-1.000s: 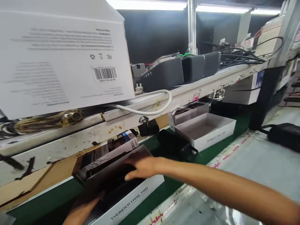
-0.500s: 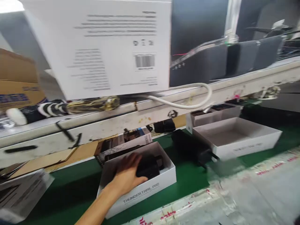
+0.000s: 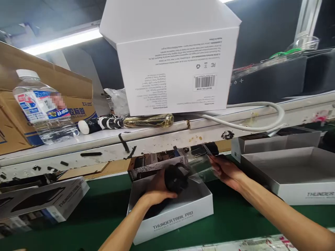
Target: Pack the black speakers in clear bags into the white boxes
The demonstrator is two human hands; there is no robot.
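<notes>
My left hand point(image 3: 155, 191) is closed around a black speaker point(image 3: 176, 179), lifted and tilted over an open white box point(image 3: 183, 218) printed "THUNDER TRAIL PRO". The lower part of the speaker and some fingers are hidden. To the right, my right hand point(image 3: 227, 171) pinches a clear plastic bag point(image 3: 200, 164) that stretches toward the speaker. A thin flat edge shows at its fingertips; I cannot make out whether it belongs to the bag. Behind the white box lies a printed carton sleeve point(image 3: 157, 165).
Another open white box point(image 3: 300, 174) stands on the green belt point(image 3: 104, 209) at right, a printed box point(image 3: 44, 205) at left. Overhead, a shelf edge point(image 3: 167, 139) carries a large white box point(image 3: 178, 76), a water bottle point(image 3: 43, 108) and a looped white cable point(image 3: 261, 116).
My left hand has raised the black speaker from inside the white box. My right hand has come into view with the clear bag. The camera view has shifted left and up.
</notes>
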